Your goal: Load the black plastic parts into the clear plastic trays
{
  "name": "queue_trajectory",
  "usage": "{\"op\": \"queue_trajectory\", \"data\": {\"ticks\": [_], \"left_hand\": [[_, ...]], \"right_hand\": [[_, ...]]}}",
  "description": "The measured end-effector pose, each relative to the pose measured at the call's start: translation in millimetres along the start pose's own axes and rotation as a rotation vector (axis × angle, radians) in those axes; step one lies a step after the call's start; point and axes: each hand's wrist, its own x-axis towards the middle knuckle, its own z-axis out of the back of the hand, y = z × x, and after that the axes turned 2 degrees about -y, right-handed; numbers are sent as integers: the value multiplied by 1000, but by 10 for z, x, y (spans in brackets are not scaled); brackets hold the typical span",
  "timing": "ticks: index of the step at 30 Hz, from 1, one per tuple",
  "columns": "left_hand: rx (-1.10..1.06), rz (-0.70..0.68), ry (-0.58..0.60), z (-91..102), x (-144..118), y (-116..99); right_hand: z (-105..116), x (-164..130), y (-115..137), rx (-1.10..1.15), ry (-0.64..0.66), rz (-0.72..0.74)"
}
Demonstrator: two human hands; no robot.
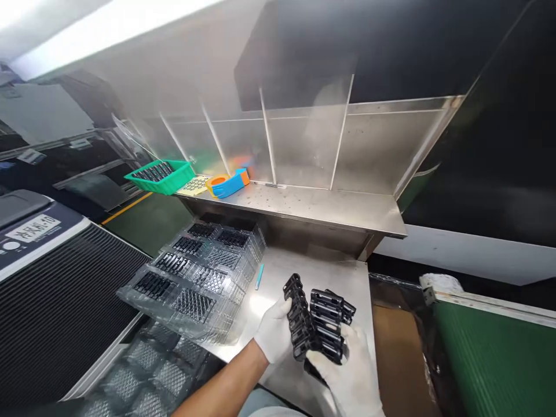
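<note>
A steel workbench [278, 278] sits under a steel shelf [304, 205] with clear dividers. At ten o'clock a green basket [161, 176] holds dark parts; an orange-and-blue tape dispenser [228, 183] lies beside it. Stacked clear trays [195, 272] fill the nine o'clock side. At six o'clock, the gloved left hand [274, 331] and right hand [350, 370] curl their fingers around a bundle of black plastic parts [317, 324]. The right hand's wrist is cut off at the frame edge.
</note>
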Motion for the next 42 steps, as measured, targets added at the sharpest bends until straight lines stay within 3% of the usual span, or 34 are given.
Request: {"op": "queue_trajectory", "data": {"ticks": [2, 6, 9, 11, 14, 20, 24, 27, 29, 36, 39, 42], "left_hand": [[26, 20, 23, -70, 24, 54], [129, -174, 52, -183, 11, 159], [260, -209, 84, -223, -49, 169], [305, -153, 82, -208, -76, 148], [337, -133, -25, -124, -76, 116], [456, -176, -204, 9, -107, 41], [407, -126, -353, -25, -183, -57], [395, -10, -479, -19, -204, -115], [387, 28, -498, 4, -210, -134], [425, -213, -263, 59, -283, -164], [336, -120, -173, 150, -304, -193], [127, -29, 3, 303, -287, -195]], "right_hand": [[-17, -65, -45, -123, -34, 69], [-14, -99, -78, -331, -172, 364], [5, -110, -46, -358, -190, 448], [11, -98, -72, -309, -156, 401], [-6, 17, -294, -131, -58, 220], [-222, 355, -1201, 134, 248, -271], [-401, 327, -1615, 160, 373, -351], [-473, 270, -1737, 126, 375, -356], [-488, 268, -1776, 98, 359, -359], [-449, 390, -1822, -88, 199, -384], [-443, 405, -1816, -116, 182, -434], [-422, 411, -1818, -125, 191, -474]]}}
